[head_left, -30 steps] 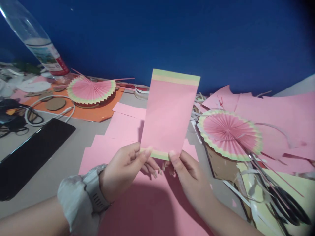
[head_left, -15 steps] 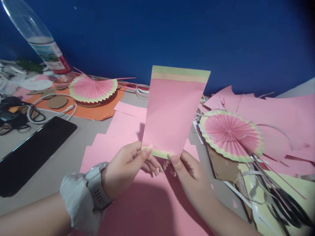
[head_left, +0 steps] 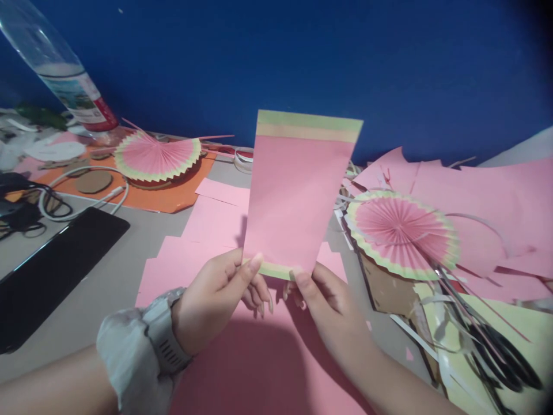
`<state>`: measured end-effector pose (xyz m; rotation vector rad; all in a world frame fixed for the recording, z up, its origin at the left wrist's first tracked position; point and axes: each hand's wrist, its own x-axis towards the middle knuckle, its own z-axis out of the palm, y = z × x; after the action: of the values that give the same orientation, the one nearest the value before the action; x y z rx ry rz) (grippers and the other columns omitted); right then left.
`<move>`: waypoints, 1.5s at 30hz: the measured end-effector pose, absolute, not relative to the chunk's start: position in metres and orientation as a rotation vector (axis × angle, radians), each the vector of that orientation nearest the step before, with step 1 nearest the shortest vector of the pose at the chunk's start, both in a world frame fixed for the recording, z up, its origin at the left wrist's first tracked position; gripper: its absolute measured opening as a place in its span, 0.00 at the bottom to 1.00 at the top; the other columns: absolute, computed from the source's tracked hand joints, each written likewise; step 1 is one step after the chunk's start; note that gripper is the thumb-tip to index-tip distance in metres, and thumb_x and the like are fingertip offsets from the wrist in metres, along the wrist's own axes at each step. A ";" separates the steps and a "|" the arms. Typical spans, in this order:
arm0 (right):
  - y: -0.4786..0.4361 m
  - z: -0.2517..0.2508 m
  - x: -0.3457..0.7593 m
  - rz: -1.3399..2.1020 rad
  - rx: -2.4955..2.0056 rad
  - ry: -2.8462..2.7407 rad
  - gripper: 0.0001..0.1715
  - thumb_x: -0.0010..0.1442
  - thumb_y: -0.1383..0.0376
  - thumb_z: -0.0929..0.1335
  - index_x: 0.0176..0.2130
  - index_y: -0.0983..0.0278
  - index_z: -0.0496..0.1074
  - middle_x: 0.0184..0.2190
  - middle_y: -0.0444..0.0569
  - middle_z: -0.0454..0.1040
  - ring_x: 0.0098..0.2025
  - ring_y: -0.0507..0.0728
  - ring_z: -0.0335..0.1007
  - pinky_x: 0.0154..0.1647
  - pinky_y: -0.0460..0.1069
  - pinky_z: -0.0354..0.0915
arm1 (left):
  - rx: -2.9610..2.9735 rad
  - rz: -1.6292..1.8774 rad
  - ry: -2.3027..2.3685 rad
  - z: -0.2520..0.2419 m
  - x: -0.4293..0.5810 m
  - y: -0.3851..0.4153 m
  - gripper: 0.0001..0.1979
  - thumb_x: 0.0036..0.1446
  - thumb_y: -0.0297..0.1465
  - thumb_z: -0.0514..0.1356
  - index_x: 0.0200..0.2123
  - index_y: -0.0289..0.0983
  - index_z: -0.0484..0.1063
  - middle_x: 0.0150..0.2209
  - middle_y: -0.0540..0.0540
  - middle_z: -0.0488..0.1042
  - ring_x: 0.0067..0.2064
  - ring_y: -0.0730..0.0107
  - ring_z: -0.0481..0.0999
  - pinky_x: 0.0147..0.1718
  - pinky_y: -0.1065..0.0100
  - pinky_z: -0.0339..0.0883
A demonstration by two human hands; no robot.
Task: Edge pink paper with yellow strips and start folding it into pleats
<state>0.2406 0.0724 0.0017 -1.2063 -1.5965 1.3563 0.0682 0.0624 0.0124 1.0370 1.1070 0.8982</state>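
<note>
Between my hands, a pink paper sheet (head_left: 298,196) with green and pale yellow bands along its top and bottom edges stands tilted up. My left hand (head_left: 220,294) pinches its lower left corner, thumb in front. At the lower right corner, my right hand (head_left: 332,305) grips it the same way. Some fingers of both hands are hidden behind the paper. Under my hands lie pink paper sheets (head_left: 246,357). A pleated pink paper fan (head_left: 401,230) with a yellow-green rim lies to the right, and a second pleated fan (head_left: 158,155) sits at the back left.
Black-handled scissors (head_left: 501,351) lie at the right among paper strips, beside pink paper (head_left: 479,196). On the left are a black phone (head_left: 64,271), a white cable (head_left: 56,216), orange paper (head_left: 173,199) with cardboard discs, and a plastic bottle (head_left: 73,95). A blue wall (head_left: 302,57) stands behind.
The whole view has shifted slightly, so most things appear a little further left. Both hands still hold the pink paper sheet by its lower corners.
</note>
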 end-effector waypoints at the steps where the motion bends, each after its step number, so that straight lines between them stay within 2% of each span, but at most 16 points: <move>1: 0.073 0.002 0.241 1.366 -1.204 -1.584 0.18 0.65 0.58 0.60 0.27 0.63 0.65 0.22 0.39 0.63 0.24 0.47 0.59 0.26 0.43 0.55 | 1.039 0.897 1.115 0.012 0.068 0.062 0.17 0.63 0.39 0.50 0.26 0.34 0.65 0.19 0.49 0.73 0.21 0.75 0.73 0.25 0.73 0.67; 9: 0.072 0.007 0.238 1.318 -1.226 -1.510 0.23 0.65 0.56 0.59 0.21 0.63 0.60 0.17 0.39 0.60 0.21 0.47 0.59 0.24 0.43 0.56 | 0.983 0.875 1.127 0.013 0.069 0.064 0.16 0.61 0.40 0.52 0.27 0.35 0.65 0.20 0.48 0.74 0.22 0.72 0.74 0.24 0.71 0.69; 14: 0.071 0.007 0.236 1.335 -1.241 -1.473 0.24 0.64 0.55 0.59 0.21 0.63 0.58 0.16 0.39 0.58 0.20 0.48 0.55 0.22 0.44 0.54 | 0.929 0.886 1.129 0.013 0.072 0.060 0.16 0.61 0.41 0.52 0.27 0.35 0.64 0.20 0.49 0.74 0.22 0.73 0.74 0.25 0.70 0.70; 19: 0.072 0.002 0.239 1.393 -1.219 -1.304 0.24 0.63 0.51 0.59 0.21 0.61 0.52 0.17 0.37 0.48 0.19 0.48 0.43 0.18 0.44 0.48 | 0.934 0.861 1.119 0.014 0.072 0.057 0.17 0.61 0.41 0.52 0.25 0.35 0.63 0.20 0.48 0.74 0.21 0.73 0.74 0.24 0.71 0.69; 22: 0.073 0.001 0.240 1.417 -1.213 -1.245 0.24 0.62 0.51 0.60 0.22 0.61 0.51 0.18 0.37 0.46 0.20 0.49 0.41 0.18 0.43 0.47 | 0.938 0.843 1.110 0.015 0.072 0.057 0.17 0.61 0.41 0.52 0.25 0.36 0.63 0.20 0.48 0.75 0.21 0.73 0.74 0.24 0.72 0.68; 25: 0.073 0.003 0.241 1.419 -1.246 -1.253 0.24 0.62 0.51 0.60 0.23 0.61 0.49 0.21 0.38 0.46 0.22 0.49 0.41 0.20 0.43 0.48 | 0.938 0.848 1.106 0.017 0.071 0.057 0.17 0.61 0.41 0.52 0.25 0.36 0.62 0.19 0.48 0.75 0.21 0.74 0.73 0.24 0.72 0.68; 30: 0.072 0.005 0.241 1.490 -1.279 -1.259 0.24 0.61 0.48 0.59 0.24 0.61 0.51 0.22 0.39 0.50 0.24 0.49 0.47 0.24 0.44 0.54 | 0.936 0.899 1.097 0.017 0.069 0.056 0.16 0.62 0.41 0.51 0.26 0.36 0.62 0.20 0.49 0.74 0.22 0.74 0.73 0.24 0.72 0.67; 34: 0.073 0.007 0.239 1.569 -1.205 -1.278 0.25 0.60 0.47 0.59 0.22 0.61 0.52 0.18 0.38 0.49 0.20 0.48 0.45 0.19 0.44 0.50 | 0.928 0.920 1.083 0.017 0.068 0.055 0.16 0.62 0.41 0.51 0.27 0.36 0.62 0.19 0.50 0.73 0.21 0.73 0.73 0.23 0.71 0.66; 37: 0.075 0.009 0.237 1.580 -1.182 -1.301 0.24 0.61 0.50 0.59 0.22 0.61 0.53 0.15 0.37 0.51 0.18 0.48 0.45 0.19 0.44 0.49 | 0.917 0.914 1.077 0.017 0.069 0.055 0.17 0.60 0.42 0.53 0.26 0.36 0.62 0.19 0.49 0.73 0.20 0.73 0.73 0.22 0.71 0.66; 45: 0.066 0.002 0.242 1.099 -1.232 -1.607 0.20 0.65 0.59 0.57 0.23 0.61 0.51 0.20 0.39 0.51 0.22 0.49 0.49 0.22 0.45 0.51 | 0.858 0.911 1.051 0.011 0.069 0.058 0.14 0.60 0.41 0.54 0.29 0.36 0.63 0.21 0.49 0.74 0.21 0.71 0.74 0.23 0.70 0.68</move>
<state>0.2417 0.0656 0.0025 -1.2322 -1.6073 1.0992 0.0695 0.0583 0.0113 0.8585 1.0508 0.9106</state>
